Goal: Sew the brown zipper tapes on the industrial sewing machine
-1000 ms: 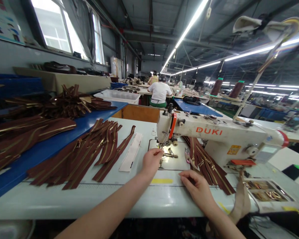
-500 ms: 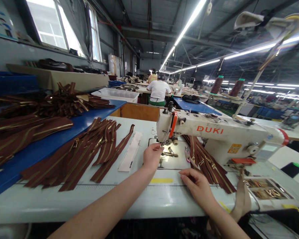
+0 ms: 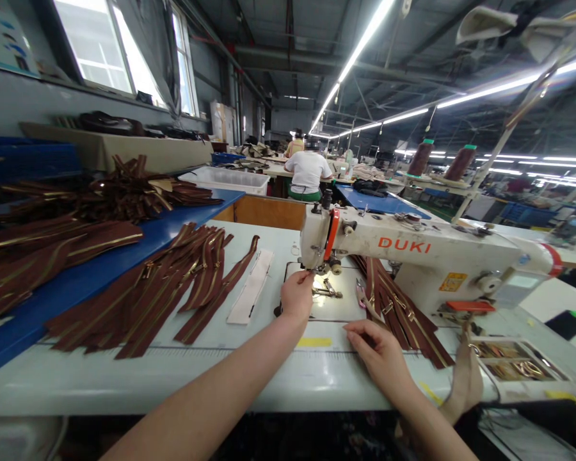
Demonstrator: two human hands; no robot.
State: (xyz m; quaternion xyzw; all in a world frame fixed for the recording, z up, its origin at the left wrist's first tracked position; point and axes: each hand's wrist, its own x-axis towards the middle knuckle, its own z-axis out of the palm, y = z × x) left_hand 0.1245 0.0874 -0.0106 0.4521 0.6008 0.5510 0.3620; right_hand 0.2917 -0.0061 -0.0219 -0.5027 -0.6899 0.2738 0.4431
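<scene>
My left hand (image 3: 297,294) is at the needle area of the white sewing machine (image 3: 451,256), its fingers pinched together; whatever they hold is too small to make out. Resting on the table edge side of the metal plate (image 3: 338,307), my right hand (image 3: 377,349) has its fingers loosely curled and apart, with nothing seen in them. Scissors (image 3: 361,294) lie just beyond it, beside brown zipper strips (image 3: 403,307). Left of the machine are a pale fabric strip (image 3: 250,288) and a fanned pile of brown zippers (image 3: 158,288).
More zippers (image 3: 52,256) lie on a blue surface (image 3: 173,224) at the left. A tray of metal parts (image 3: 518,362) sits at the right. Thread cones (image 3: 420,159) stand behind the machine. A person in white (image 3: 308,171) sits farther back.
My left hand has shifted slightly at the needle area, its fingers still pinched. The whole view has moved a little. My right hand keeps nearly the same place and pose.
</scene>
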